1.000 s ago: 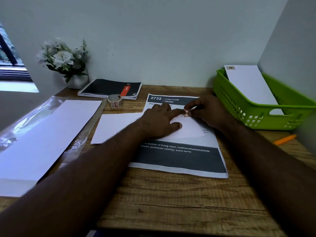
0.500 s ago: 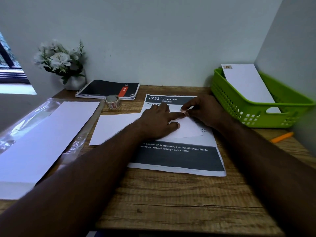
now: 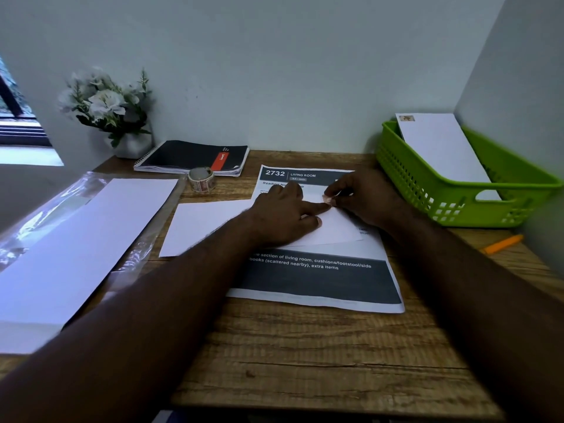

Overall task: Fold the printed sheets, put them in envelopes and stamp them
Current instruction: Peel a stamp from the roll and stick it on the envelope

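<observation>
A: Where is the envelope being worked on?

B: A white envelope [image 3: 213, 224] lies flat on the wooden desk [image 3: 305, 361], its right end over a printed sheet [image 3: 320, 279] headed "2732 LIVING ROOM".

A: And the hands?

B: The left hand [image 3: 282, 218] rests palm-down on the envelope, fingers close together, forefinger stretched toward the top right corner. The right hand [image 3: 363, 198] is at that corner, thumb and forefinger pinching a small stamp [image 3: 327, 199] that touches the envelope. I cannot tell how far it is stuck down.

A: Anything finished?

B: 1 stamped envelope [image 3: 439, 148] leans in the green basket [image 3: 457, 209] at the right, stamp at its top left corner.

A: What else is on the desk?

B: A roll of stamps [image 3: 201, 179] sits just in front of a black spiral notebook [image 3: 192, 157]. At the left, a stack of blank envelopes [image 3: 76, 239] lies on clear plastic wrap [image 3: 45, 209]. A pot of white flowers [image 3: 106, 108] stands in the far left corner, and an orange pen [image 3: 503, 244] lies near the basket.
</observation>
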Motion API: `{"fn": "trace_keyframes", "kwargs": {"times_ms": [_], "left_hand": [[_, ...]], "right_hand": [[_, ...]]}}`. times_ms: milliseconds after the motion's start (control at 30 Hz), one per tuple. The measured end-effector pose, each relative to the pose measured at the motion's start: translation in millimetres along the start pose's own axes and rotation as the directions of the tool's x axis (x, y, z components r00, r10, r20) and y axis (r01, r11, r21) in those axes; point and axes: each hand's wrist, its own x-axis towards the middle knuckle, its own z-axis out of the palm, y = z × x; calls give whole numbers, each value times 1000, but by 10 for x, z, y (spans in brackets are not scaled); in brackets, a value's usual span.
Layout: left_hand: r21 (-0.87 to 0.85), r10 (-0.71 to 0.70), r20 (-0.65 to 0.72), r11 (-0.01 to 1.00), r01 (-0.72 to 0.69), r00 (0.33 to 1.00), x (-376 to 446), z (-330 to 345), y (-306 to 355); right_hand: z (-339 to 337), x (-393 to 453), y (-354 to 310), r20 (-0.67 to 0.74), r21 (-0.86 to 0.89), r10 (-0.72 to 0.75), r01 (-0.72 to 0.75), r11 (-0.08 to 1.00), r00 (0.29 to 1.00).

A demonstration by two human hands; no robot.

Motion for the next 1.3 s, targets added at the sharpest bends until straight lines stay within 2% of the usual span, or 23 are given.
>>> {"fn": "trace_keyframes", "kwargs": {"times_ms": [567, 733, 967, 1067, 1200, 1300], "left_hand": [[-59, -29, 10, 998, 29, 1000, 18, -12, 9], [-93, -34, 2, 995, 34, 999, 23, -7, 3], [-174, -52, -29, 984, 46, 998, -14, -44, 29], [-181, -66, -67, 982, 53, 996, -26, -36, 52], [-166, -72, -83, 984, 57, 994, -33, -38, 65], [-162, -72, -68, 985, 60, 995, -35, -52, 72]], "right_hand": [[67, 37, 96, 2, -86, -9, 9, 996, 1000], [77, 49, 129, -51, -22, 42, -43, 999, 998], [120, 98, 202, -105, -21, 73, -76, 997, 992], [114, 86, 213, -146, 39, 88, -83, 996, 985], [93, 79, 221, -59, 74, 103, -98, 992, 993], [93, 102, 215, -75, 95, 119, -112, 989, 990]]}}
